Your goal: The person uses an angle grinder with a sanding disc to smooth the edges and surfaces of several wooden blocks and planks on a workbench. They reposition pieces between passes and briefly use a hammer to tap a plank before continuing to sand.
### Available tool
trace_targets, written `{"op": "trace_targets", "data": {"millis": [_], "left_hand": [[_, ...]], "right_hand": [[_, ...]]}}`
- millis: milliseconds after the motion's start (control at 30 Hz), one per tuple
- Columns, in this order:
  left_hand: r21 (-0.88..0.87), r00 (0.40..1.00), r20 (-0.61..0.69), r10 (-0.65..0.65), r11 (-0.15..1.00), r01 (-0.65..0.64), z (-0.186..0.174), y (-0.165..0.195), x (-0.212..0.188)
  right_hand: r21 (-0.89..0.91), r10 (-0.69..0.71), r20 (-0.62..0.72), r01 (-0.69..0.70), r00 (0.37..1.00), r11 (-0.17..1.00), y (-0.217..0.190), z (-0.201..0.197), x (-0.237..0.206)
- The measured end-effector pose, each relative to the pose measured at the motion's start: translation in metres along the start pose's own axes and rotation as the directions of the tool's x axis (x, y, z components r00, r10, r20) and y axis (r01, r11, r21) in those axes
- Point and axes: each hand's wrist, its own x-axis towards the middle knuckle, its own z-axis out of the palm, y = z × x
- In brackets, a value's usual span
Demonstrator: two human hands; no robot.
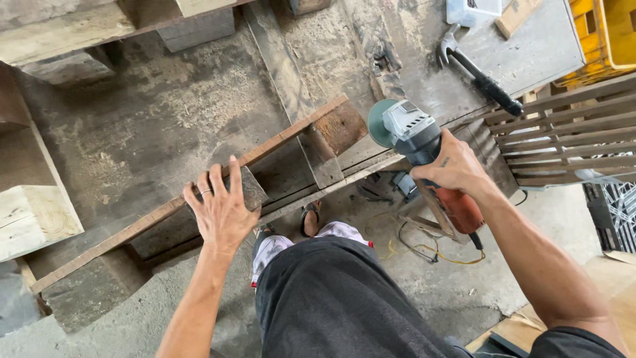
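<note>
**Here, one hand on the wood, one on the grinder**

Here your left hand [222,211] lies flat on the long wooden frame [265,149], fingers [216,180] spread wide over its top rail and over a small block just under it, gripping nothing. A ring shows on one finger. The frame runs diagonally from lower left to upper right, leaning against the edge of the dusty worktop [165,113].

Your right hand [454,169] is wrapped tight around the body of an angle grinder [414,132], its grey head and green disc pointing toward the frame's rusty-brown end block [339,127], near it but apart. The grinder's orange rear end sticks out below your wrist.

Farther up the worktop lies a claw hammer [478,76] with a black grip, well apart from both hands. A yellow crate [606,36] sits at the top right corner, and a slatted wooden pallet [563,132] stands beside your right forearm.
</note>
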Motion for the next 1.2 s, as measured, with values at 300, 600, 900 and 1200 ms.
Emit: {"op": "trace_targets", "data": {"millis": [300, 600, 900, 1200], "left_hand": [[-0.072, 0.999, -0.044, 0.006, 0.997, -0.01, 0.005, -0.001, -0.001], [-0.105, 0.997, -0.073, 0.01, 0.994, -0.018, 0.007, -0.002, -0.003], [-0.122, 0.998, -0.065, 0.006, 0.992, -0.014, 0.0, -0.001, -0.004], [-0.127, 0.997, -0.076, 0.01, 0.992, -0.02, 0.002, -0.002, -0.005]], "right_hand": [[-0.099, -0.087, 0.131, 0.1, 0.988, 0.99, -0.033, 0.005, -0.01], [-0.151, -0.047, 0.128, 0.066, 0.991, 0.986, -0.038, -0.011, -0.003], [-0.118, -0.071, 0.152, 0.09, 0.986, 0.989, -0.037, 0.012, -0.024], [-0.085, -0.068, 0.12, 0.078, 0.99, 0.993, -0.043, 0.023, -0.027]]}}
